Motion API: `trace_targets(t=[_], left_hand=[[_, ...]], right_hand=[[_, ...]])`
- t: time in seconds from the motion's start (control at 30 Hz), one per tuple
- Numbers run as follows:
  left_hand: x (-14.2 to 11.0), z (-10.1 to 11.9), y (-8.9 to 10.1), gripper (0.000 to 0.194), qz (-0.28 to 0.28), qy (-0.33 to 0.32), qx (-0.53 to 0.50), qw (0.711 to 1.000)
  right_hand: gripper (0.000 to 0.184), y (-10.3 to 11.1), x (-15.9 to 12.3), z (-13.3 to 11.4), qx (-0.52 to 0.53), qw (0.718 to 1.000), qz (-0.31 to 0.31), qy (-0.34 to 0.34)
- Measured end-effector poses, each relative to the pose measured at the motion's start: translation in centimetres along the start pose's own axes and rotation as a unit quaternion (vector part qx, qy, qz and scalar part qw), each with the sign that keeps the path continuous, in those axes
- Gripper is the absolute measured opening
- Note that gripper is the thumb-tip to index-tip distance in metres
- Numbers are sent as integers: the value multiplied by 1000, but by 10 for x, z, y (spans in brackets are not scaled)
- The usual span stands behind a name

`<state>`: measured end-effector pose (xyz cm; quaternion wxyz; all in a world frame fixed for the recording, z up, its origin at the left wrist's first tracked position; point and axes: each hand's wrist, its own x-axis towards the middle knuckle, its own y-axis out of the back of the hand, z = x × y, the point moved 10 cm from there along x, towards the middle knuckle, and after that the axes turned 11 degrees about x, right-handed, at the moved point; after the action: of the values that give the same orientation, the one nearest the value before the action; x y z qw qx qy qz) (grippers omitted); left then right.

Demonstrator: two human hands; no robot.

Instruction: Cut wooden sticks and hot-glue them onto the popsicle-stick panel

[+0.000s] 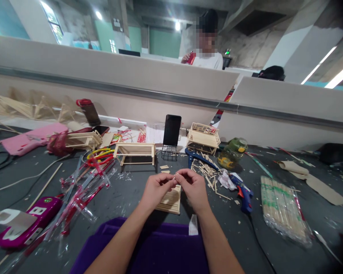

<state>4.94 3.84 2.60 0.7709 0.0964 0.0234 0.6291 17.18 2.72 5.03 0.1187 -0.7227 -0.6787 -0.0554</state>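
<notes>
Concrete columns and a pale partition (pixel 117 82) back a dark desk (pixel 125 194), where a person's bare hands meet near the middle of the near edge. Thumb and forefinger of the left hand (pixel 156 190) are pinched, their tips against those of the right hand (pixel 193 190), pinched likewise; whether they grip some small piece cannot be told. Just below lies a slatted wooden panel (pixel 171 200), partly hidden by the hands, near purple fabric (pixel 160 247) at the near edge. Loose stick pieces (pixel 208 171) lie scattered beyond the right hand, with a blue glue gun (pixel 246 196) nearby and bagged sticks (pixel 282 207) toward the right edge. Toward the far edge, a phone (pixel 172 129) leans upright in a wire stand between two wooden frame models, one on the left (pixel 137 146), one on the right (pixel 202 140). A magenta power strip (pixel 44 209) occupies the near left corner. Beyond the partition, a co-worker in a white shirt (pixel 210 61) holds something red.
</notes>
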Motion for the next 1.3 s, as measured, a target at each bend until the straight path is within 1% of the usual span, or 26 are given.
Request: trace_targets(t=[0.1,0.17,0.23,0.3,0.37,0.47,0.57,0.67,0.77,0.87,0.97,1.07,1.17,1.23,1.3], left_hand=[[2,-2,9,20,18,-6,28,999],[5,-5,26,23,60,-10,37,997],[7,-12,48,26,117,-3,62,991],[8,-17,65,26,162,-3,102,982],[10,-18,72,23,176,-12,167,970],[12,-15,66,15,152,-29,260,953],[11,-8,58,12,132,-46,318,938],[10,-4,59,11,137,-52,359,922],[10,-4,63,11,141,-50,387,910],[11,-9,66,11,137,-34,398,907],[11,-12,63,11,129,-26,401,907],[11,-10,59,12,130,-39,412,901],[9,-5,58,14,147,-52,411,898],[7,0,57,14,162,-61,390,904],[6,6,53,16,166,-76,346,920]], right_hand=[[15,7,4,3,-28,1000,-4,0],[17,23,8,7,-56,998,23,6],[19,41,12,15,-88,995,56,3],[20,53,15,26,-127,990,66,-12],[20,59,17,38,-169,983,62,-30],[20,59,18,54,-234,969,41,-61],[17,56,17,60,-269,960,29,-76],[15,54,16,61,-274,958,27,-76],[14,52,17,61,-277,958,22,-76],[14,50,16,61,-279,957,18,-75],[13,48,15,58,-282,957,15,-71],[13,46,14,51,-287,956,21,-59],[12,46,14,42,-285,957,35,-42],[13,46,13,36,-279,959,45,-30],[16,44,13,28,-251,967,54,-5]])
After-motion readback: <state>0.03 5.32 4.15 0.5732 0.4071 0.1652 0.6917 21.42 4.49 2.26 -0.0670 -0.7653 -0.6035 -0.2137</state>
